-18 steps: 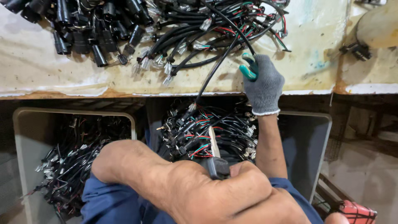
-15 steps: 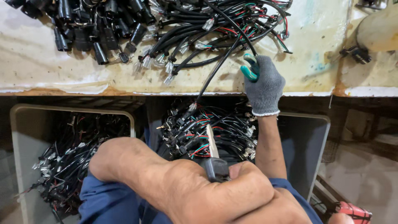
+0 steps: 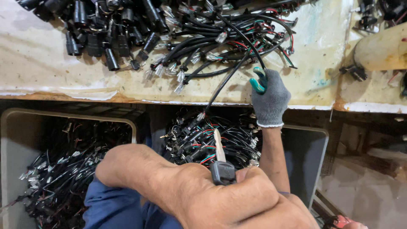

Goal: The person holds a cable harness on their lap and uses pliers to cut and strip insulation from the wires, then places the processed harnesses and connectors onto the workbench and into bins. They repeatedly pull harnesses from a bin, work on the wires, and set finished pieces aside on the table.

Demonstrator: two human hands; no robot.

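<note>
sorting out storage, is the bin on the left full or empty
Partly full. The left bin holds a heap of black cables, but its grey wall shows bare above them.

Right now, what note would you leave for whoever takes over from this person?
Left hand: bare, fisted on a black-handled knife, blade pointing away.
Right hand: gloved, pinching one black cable at the bench edge.
Cable pile lies on the bench; grey bins below hold more cables.
Done: one cable is partly drawn from the pile. Left: it is not yet in a bin.
</note>
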